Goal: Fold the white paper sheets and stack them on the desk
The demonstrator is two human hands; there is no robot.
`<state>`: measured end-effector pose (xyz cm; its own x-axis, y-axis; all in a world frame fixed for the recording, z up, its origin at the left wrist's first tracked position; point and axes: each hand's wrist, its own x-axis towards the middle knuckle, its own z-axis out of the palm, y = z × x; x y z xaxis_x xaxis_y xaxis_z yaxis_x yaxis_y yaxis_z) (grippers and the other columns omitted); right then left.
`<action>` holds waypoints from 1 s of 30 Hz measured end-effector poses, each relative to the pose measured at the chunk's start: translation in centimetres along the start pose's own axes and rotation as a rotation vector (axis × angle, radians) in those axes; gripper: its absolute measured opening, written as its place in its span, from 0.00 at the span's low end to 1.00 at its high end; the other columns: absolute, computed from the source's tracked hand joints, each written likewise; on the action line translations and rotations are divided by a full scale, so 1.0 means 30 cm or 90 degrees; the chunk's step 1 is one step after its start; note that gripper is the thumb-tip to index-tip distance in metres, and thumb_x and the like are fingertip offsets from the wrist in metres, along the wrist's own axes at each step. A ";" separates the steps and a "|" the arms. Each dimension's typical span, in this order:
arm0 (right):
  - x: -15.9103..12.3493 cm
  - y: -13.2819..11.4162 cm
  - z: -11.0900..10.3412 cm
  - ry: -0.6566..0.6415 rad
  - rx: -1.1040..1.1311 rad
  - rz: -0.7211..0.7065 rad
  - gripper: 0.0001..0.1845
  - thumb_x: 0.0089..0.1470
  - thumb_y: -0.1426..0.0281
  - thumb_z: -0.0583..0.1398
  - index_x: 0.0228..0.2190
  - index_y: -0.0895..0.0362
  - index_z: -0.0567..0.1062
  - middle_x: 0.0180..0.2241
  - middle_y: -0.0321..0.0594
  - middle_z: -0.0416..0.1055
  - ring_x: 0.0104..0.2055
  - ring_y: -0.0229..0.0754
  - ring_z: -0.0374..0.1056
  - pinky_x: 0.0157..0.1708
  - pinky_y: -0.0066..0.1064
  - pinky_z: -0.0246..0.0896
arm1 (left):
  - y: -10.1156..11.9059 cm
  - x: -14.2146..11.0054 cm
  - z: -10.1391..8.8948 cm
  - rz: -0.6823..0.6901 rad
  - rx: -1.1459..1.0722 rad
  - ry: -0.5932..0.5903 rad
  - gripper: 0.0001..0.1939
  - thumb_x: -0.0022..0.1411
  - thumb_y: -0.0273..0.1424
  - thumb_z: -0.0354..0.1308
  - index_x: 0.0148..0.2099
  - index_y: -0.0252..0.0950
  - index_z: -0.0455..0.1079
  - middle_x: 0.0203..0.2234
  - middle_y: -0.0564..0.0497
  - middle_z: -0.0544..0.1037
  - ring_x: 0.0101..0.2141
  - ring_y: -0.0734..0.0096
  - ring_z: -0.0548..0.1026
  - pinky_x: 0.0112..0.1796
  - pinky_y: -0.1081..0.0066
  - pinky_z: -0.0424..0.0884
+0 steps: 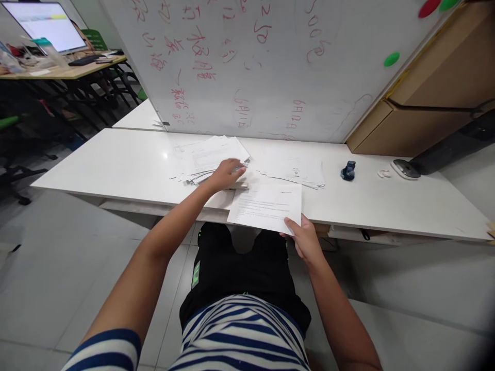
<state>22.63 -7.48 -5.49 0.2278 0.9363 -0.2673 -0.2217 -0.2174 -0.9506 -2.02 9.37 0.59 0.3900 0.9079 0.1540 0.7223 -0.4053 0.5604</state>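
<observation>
My right hand (306, 239) pinches the lower right corner of a printed sheet of paper (266, 206), thumb on top. The sheet is tilted over the desk's front edge. My left hand (228, 174) is above the desk, beside a loose pile of papers (211, 154). Its thumb and fingers are bent towards each other around a small bluish thing that is too small to name. Just below that hand lies a pale, narrow object (240, 185), partly covered. Another stack of printed papers (296, 172) lies right of it, behind the held sheet.
A whiteboard (270, 67) with red writing stands along the back of the white desk (127, 159). To the right are a dark blue object (348, 170), small white pieces (384, 174), a mouse (405, 169) and cardboard boxes (386, 126). A monitor (46, 26) stands on another table.
</observation>
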 end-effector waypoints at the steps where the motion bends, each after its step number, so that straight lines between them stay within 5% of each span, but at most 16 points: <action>1: 0.003 0.001 0.015 -0.007 0.004 0.002 0.23 0.43 0.61 0.67 0.42 0.57 0.74 0.35 0.41 0.77 0.26 0.41 0.69 0.20 0.32 0.66 | -0.008 0.023 0.020 0.021 0.043 0.027 0.21 0.65 0.44 0.48 0.53 0.38 0.70 0.62 0.43 0.62 0.63 0.50 0.53 0.60 0.51 0.52; 3: 0.006 0.006 0.041 -0.021 0.014 0.008 0.22 0.43 0.61 0.67 0.40 0.57 0.74 0.32 0.40 0.77 0.24 0.39 0.67 0.20 0.31 0.65 | -0.027 0.063 0.058 0.041 0.105 0.047 0.22 0.64 0.44 0.52 0.54 0.38 0.68 0.67 0.45 0.50 0.66 0.46 0.39 0.61 0.47 0.43; 6: 0.008 0.011 0.066 -0.038 0.022 0.024 0.21 0.43 0.62 0.66 0.40 0.57 0.73 0.31 0.39 0.76 0.22 0.37 0.66 0.20 0.31 0.65 | -0.049 0.095 0.095 0.021 0.127 0.028 0.25 0.63 0.47 0.52 0.57 0.39 0.66 0.69 0.46 0.41 0.66 0.44 0.31 0.61 0.46 0.39; 30: 0.018 -0.002 0.053 -0.029 0.013 -0.013 0.21 0.44 0.61 0.67 0.40 0.57 0.74 0.39 0.41 0.76 0.25 0.36 0.66 0.20 0.29 0.64 | -0.077 0.093 0.120 0.013 0.169 0.009 0.29 0.63 0.51 0.45 0.59 0.41 0.62 0.69 0.52 0.39 0.67 0.49 0.27 0.64 0.51 0.34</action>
<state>21.24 -6.53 -5.32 0.1886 0.9522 -0.2403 -0.2375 -0.1933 -0.9520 -0.53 12.45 -3.21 0.3988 0.9001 0.1757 0.8395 -0.4354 0.3250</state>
